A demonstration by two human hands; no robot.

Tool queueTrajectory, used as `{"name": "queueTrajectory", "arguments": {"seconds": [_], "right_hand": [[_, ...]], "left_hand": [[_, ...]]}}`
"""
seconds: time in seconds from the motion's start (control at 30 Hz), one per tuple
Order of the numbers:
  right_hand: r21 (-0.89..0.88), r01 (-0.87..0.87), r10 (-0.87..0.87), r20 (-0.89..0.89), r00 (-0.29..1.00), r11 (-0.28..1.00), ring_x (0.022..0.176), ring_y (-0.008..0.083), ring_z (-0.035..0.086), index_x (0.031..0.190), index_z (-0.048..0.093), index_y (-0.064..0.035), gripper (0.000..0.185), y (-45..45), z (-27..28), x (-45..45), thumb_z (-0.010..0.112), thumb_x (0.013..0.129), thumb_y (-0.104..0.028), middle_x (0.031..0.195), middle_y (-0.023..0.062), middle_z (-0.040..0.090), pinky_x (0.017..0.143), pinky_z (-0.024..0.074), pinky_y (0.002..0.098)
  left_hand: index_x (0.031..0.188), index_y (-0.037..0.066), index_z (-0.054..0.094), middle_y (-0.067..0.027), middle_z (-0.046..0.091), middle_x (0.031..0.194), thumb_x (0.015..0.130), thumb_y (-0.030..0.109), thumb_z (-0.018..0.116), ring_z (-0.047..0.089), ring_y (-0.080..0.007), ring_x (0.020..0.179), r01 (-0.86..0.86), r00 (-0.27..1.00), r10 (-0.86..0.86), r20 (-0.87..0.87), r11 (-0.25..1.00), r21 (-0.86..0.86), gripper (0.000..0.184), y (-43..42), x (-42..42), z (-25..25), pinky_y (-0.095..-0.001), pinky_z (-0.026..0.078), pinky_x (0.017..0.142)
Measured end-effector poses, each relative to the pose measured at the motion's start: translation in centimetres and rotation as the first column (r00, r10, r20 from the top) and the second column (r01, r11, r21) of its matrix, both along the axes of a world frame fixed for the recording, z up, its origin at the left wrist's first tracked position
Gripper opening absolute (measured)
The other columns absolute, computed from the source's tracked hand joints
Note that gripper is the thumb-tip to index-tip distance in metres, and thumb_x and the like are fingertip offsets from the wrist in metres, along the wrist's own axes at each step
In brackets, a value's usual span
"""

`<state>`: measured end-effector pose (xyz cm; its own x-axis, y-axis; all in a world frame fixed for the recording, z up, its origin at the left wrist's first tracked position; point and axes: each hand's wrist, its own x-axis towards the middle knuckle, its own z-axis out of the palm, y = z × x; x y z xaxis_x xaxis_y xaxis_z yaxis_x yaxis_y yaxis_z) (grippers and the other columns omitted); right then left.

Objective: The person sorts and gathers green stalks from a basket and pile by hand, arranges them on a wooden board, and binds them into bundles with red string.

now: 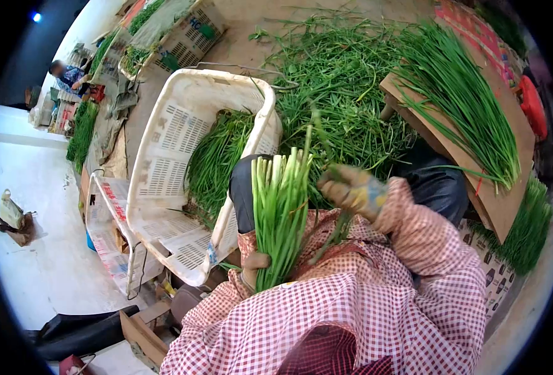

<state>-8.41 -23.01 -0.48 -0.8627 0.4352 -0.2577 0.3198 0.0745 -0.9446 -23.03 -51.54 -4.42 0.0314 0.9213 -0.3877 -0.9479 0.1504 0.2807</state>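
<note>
My left hand, in a brown glove, is closed around a bundle of green stalks held upright over my lap, pale cut ends at the top. To the right of the bundle, my right hand, in a worn glove with yellow and blue patches, is raised with its fingers curled. Blurred green strands show above and below that hand. Checked sleeves cover both arms.
A white crate holding greens lies tipped on the left. Loose greens are heaped ahead. Long stalks rest on a brown board at right. A person sits far left near more crates.
</note>
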Motion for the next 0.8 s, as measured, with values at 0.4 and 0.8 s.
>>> {"name": "queueTrajectory", "arguments": {"seconds": [0.4,0.8], "right_hand": [[0.177,-0.382,0.402,-0.091,0.911,0.907,0.082,0.0243,0.065,0.118,0.06,-0.0057,0.036,1.7,-0.3,0.3,0.056,0.09,-0.027,0.092,0.0141,0.067,0.073,0.051,0.0364],[-0.484,0.213,-0.257,-0.027,0.966,0.849,0.05,0.0084,0.049,0.121,0.055,-0.0055,0.041,5.8,-3.5,3.3,0.064,0.088,-0.03,0.075,0.0038,0.059,0.043,0.0393,0.0217]], "left_hand": [[0.142,-0.001,0.038,-0.018,0.053,0.134,0.071,0.006,0.071,0.056,-0.0298,0.118,0.014,0.997,-0.019,-0.068,0.997,-0.073,0.079,2.0,1.1,1.5,-0.04,0.046,0.102],[0.145,0.002,0.034,-0.0149,0.049,0.139,0.071,0.011,0.073,0.051,-0.0273,0.124,-0.002,0.975,-0.03,-0.222,0.99,-0.141,0.084,4.1,2.0,4.9,-0.0385,0.039,0.107]]}}
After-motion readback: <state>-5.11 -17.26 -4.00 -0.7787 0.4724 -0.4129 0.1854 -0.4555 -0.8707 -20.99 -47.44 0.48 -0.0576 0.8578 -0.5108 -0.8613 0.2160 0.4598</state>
